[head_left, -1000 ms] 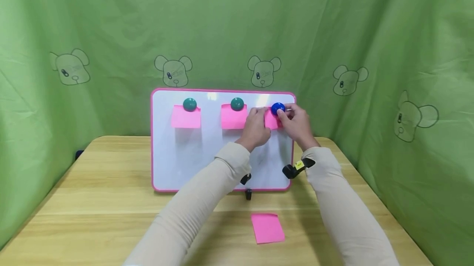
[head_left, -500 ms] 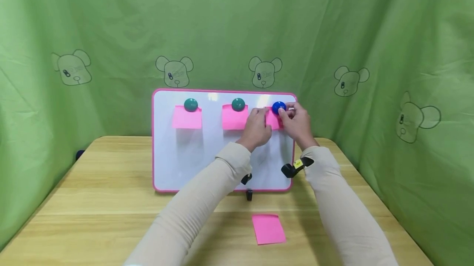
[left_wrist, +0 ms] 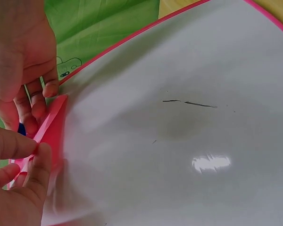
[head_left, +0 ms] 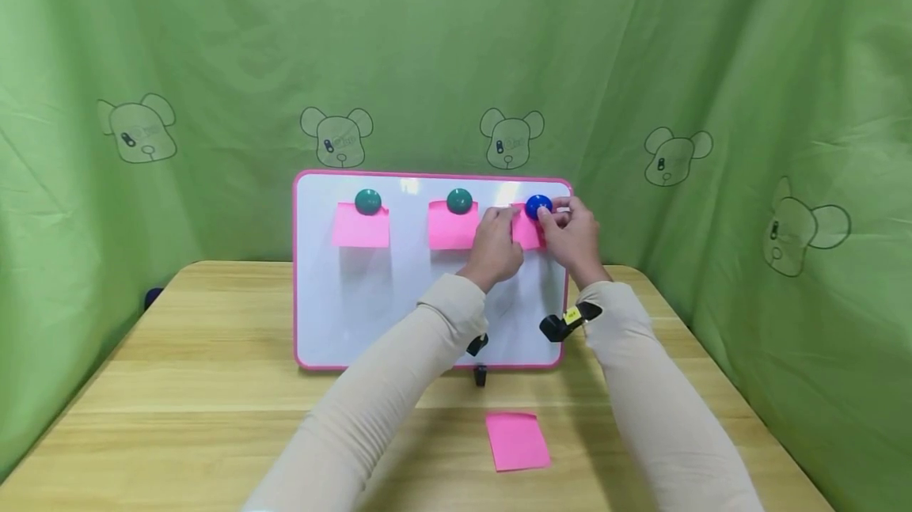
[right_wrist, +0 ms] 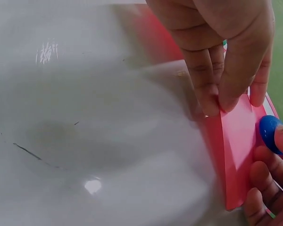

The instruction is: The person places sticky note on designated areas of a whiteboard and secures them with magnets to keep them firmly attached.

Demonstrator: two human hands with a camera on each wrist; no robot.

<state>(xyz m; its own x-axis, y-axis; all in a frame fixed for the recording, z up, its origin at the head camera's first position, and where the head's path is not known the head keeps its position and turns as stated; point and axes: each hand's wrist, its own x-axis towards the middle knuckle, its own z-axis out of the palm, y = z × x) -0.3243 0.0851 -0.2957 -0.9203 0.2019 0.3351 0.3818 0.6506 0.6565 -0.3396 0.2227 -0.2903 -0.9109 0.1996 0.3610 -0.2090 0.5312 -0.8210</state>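
Near the top right corner of the whiteboard [head_left: 363, 298], my left hand [head_left: 496, 247] pinches the left side of a pink sticky note [head_left: 526, 237] between thumb and fingers. The note's lower edge stands away from the board in the right wrist view. My right hand [head_left: 575, 239] holds a round blue magnet [head_left: 537, 206] at the note's top, thumb on its face. Its other fingers curl beside the note. Two more pink notes hang to the left, each under a green magnet: a middle note [head_left: 450, 231] and a left note [head_left: 361, 229].
Upright on the wooden table [head_left: 185, 385], the board has a pink frame and a small black foot [head_left: 480, 375] at its front edge. A loose pink sticky note [head_left: 518, 442] lies in front of it. Green curtains [head_left: 427, 37] surround the table on three sides.
The blue magnet and right hand have shifted very slightly upward. The left hand keeps its pinch on the note; the rest looks the same apart from a small camera shift.
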